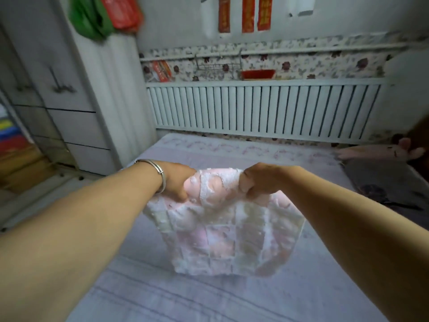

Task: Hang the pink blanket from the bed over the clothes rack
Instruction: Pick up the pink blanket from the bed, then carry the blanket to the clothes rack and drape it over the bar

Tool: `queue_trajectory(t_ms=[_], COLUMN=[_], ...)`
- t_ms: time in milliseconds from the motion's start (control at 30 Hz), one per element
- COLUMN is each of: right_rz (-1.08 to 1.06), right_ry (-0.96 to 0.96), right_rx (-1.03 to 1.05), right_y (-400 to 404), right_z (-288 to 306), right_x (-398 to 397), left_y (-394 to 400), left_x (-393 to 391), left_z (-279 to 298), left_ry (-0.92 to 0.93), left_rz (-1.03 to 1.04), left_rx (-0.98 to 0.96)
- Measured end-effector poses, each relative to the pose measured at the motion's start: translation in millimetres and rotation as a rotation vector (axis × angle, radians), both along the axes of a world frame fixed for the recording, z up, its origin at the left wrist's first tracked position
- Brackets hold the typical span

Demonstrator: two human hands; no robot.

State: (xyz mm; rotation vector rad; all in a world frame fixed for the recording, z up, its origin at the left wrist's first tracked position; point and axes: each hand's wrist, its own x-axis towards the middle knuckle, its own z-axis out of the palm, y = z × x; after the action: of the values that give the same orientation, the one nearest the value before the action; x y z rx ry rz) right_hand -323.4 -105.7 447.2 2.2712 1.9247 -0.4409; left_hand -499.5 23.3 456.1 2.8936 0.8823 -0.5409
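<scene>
Both hands, left hand [178,182] and right hand [260,182], are clenched on the top edge of the pink blanket [227,231], which hangs folded above the bed [232,298]. We should keep both grips level and lift it clear of the bed. No clothes rack shows; our fingertips are buried in fabric.

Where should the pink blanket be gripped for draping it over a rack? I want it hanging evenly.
Grip the pink blanket along its top edge, from above, as the left hand and right hand do now; spacing them wider would likely stop the middle bunching.
</scene>
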Motion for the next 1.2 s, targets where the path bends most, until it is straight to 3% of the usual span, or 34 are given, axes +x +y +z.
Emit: queue_trajectory(t_ms=[233, 500, 800, 1033, 1200], right_rz=[0.239, 0.446, 0.695, 0.782, 0.822], right_ry=[-0.045, -0.133, 0.048, 0.082, 0.047], right_rx=[0.164, 0.276, 0.303, 0.298, 0.322], right_y=[35, 121, 245, 348, 461], right_z=[60, 98, 124, 131, 133], right_x=[-146, -346, -589, -708, -778], left_y=[-17, 6, 58, 140, 242], left_x=[-167, -388, -632, -752, -822], left_z=[70, 117, 150, 153, 150], left_ry=[-0.092, -0.033, -0.062, -0.048, -0.012], left_rz=[0.224, 0.502, 0.788, 0.889, 0.942], left_rx=[0.153, 0.298, 0.296, 0.397, 0.427])
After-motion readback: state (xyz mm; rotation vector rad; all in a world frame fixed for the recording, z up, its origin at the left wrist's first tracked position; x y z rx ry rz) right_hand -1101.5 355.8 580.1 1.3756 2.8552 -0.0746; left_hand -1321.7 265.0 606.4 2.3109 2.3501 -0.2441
